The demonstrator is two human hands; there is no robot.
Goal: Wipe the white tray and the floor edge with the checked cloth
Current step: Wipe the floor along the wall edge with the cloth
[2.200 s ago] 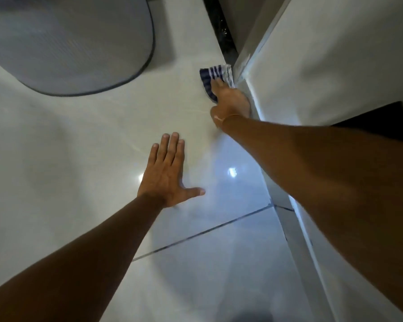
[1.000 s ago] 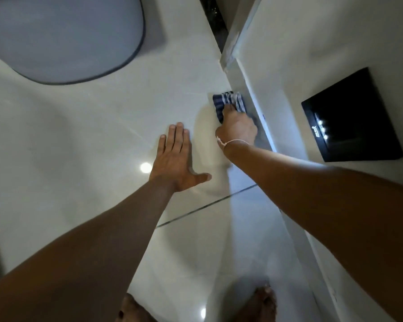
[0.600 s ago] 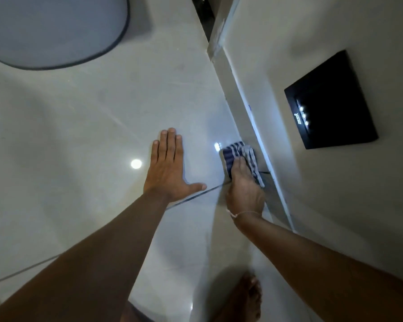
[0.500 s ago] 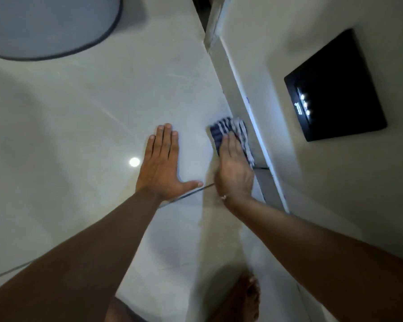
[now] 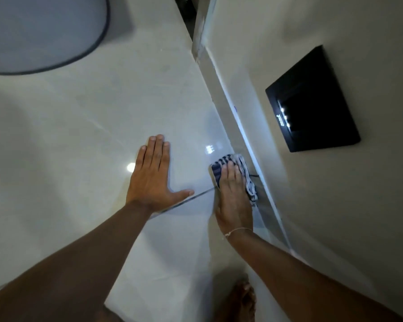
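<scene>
- Head view looks down on a glossy pale tiled floor [image 5: 63,140], which fills most of the picture, with a dark grout line [image 5: 196,195] running across it between the two hands.
- To the right rises a pale wall [image 5: 335,205], and a light skirting strip [image 5: 240,126] runs along its foot where it meets the floor.
- At the upper left lies a grey mat [image 5: 40,31] with a dark rim, well apart from both hands.
- On the wall sits a black panel [image 5: 312,98] with small bright lights.
- Left hand [image 5: 153,177] lies flat on the floor, its fingers straight and together, thumb spread out, holding nothing.
- Right hand [image 5: 234,196] presses flat on the checked cloth [image 5: 219,168], fingers extended and close together, not curled around it.
- This blue-and-white cloth lies bunched under the fingertips, showing ahead of them and along their right side, just beside the skirting strip.
- A bare foot [image 5: 242,298] shows at the bottom edge.
</scene>
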